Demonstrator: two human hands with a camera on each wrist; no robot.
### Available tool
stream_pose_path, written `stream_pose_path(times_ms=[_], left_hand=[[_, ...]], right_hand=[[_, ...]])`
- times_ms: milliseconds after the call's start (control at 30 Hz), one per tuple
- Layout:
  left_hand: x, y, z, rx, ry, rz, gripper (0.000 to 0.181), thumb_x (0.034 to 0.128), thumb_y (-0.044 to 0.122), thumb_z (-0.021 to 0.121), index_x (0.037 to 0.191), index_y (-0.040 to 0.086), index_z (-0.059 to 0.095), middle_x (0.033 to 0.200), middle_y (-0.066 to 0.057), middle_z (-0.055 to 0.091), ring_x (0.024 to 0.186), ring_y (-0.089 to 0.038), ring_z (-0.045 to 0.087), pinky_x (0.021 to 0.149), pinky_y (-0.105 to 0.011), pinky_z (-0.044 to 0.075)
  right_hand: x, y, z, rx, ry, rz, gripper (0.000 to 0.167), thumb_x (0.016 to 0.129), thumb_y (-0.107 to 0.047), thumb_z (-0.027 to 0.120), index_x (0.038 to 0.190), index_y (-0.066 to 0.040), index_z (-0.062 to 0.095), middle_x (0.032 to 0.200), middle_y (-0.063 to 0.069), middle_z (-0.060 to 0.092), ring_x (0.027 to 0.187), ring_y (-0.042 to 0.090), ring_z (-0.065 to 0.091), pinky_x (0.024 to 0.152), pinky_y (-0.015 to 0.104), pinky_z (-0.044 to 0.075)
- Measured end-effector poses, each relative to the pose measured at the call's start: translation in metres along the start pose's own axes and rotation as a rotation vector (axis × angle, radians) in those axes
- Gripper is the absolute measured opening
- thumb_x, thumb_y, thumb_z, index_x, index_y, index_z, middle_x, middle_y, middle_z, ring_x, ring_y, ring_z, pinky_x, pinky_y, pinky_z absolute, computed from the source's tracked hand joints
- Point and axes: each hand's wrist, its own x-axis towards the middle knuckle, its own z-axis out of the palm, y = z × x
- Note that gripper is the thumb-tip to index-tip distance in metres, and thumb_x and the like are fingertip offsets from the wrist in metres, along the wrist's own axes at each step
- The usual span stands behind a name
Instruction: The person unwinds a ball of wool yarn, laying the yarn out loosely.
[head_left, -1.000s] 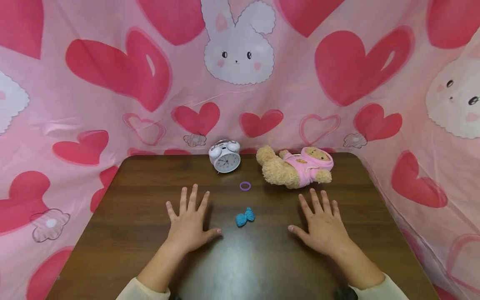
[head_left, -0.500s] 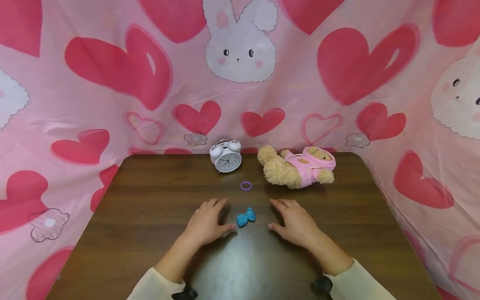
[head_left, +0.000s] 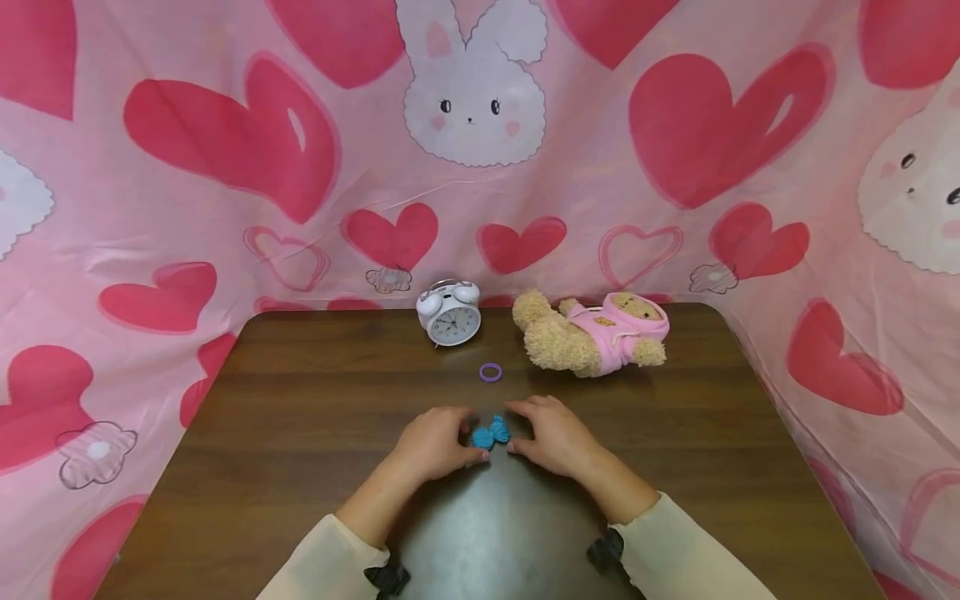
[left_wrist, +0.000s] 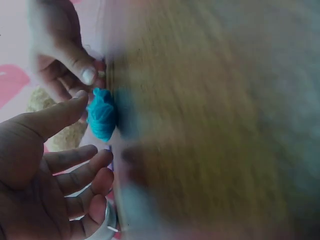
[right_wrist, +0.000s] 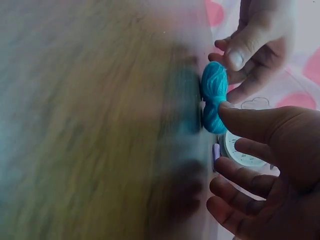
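Note:
A small blue yarn bundle (head_left: 491,434), pinched in at its middle, lies on the wooden table (head_left: 300,375) between the two hands. The left hand (head_left: 437,442) is at its left side, thumb and fingers spread apart around that end. From the right, the right hand (head_left: 553,435) faces it with thumb and fingers apart. In the left wrist view the bundle (left_wrist: 102,115) is beside the left thumb; in the right wrist view the bundle (right_wrist: 214,97) partly overlaps the right thumb tip. Neither hand is curled round it; whether a fingertip touches it I cannot tell.
Behind the bundle lies a purple ring (head_left: 491,372). A white alarm clock (head_left: 452,317) stands near the table's back edge, and a teddy bear in a pink hoodie (head_left: 600,335) lies at the back right. Pink heart-print cloth (head_left: 360,167) surrounds the table's back and sides.
Both hands have moved inward from wide apart to either side of the blue bundle, their spread fingers drawing closer together. The bundle, ring, clock and bear have stayed in place.

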Motion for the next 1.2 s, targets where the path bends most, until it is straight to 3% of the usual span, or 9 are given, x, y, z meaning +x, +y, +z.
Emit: stream_pose_path(times_ms=[367,800,1000,1200], left_hand=[[0.014,0.006,0.004,0.054,-0.043,-0.01,0.04,0.0739,0.047,0.092,0.093,0.019,0.071,0.076,0.009,0.06,0.069,-0.015,0.057,0.058,-0.036,0.047],[0.017,0.001,0.006,0.035,-0.027,-0.026,0.027,0.0797,0.032,0.09,0.098,0.02,0.074,0.085,0.008,0.068,0.082,-0.02,0.066,0.069,-0.042,0.055],[0.015,-0.004,0.006,-0.033,0.038,0.01,0.024,0.0812,0.027,0.088,0.096,0.019,0.071,0.083,0.009,0.067,0.078,-0.015,0.064,0.07,-0.038,0.054],[0.013,-0.004,0.003,-0.197,0.096,0.067,0.02,0.0823,0.02,0.087,0.094,0.02,0.071,0.079,0.013,0.066,0.074,-0.006,0.061,0.07,-0.028,0.052]], right_hand=[[0.014,-0.008,0.004,0.026,-0.008,-0.089,0.046,0.083,-0.02,0.087,0.127,-0.013,0.074,0.118,0.007,0.072,0.112,0.03,0.066,0.098,0.047,0.052],[0.012,-0.01,0.005,0.016,0.014,-0.094,0.033,0.084,-0.015,0.085,0.116,-0.013,0.077,0.107,0.001,0.074,0.103,0.025,0.068,0.093,0.044,0.054],[0.006,-0.011,0.003,0.049,0.046,-0.073,0.031,0.085,-0.016,0.086,0.114,-0.014,0.077,0.104,0.0,0.073,0.099,0.021,0.068,0.09,0.042,0.054],[-0.002,-0.014,-0.006,0.093,0.111,-0.07,0.031,0.085,-0.017,0.086,0.115,-0.014,0.078,0.103,-0.003,0.073,0.094,0.015,0.067,0.086,0.039,0.055]])
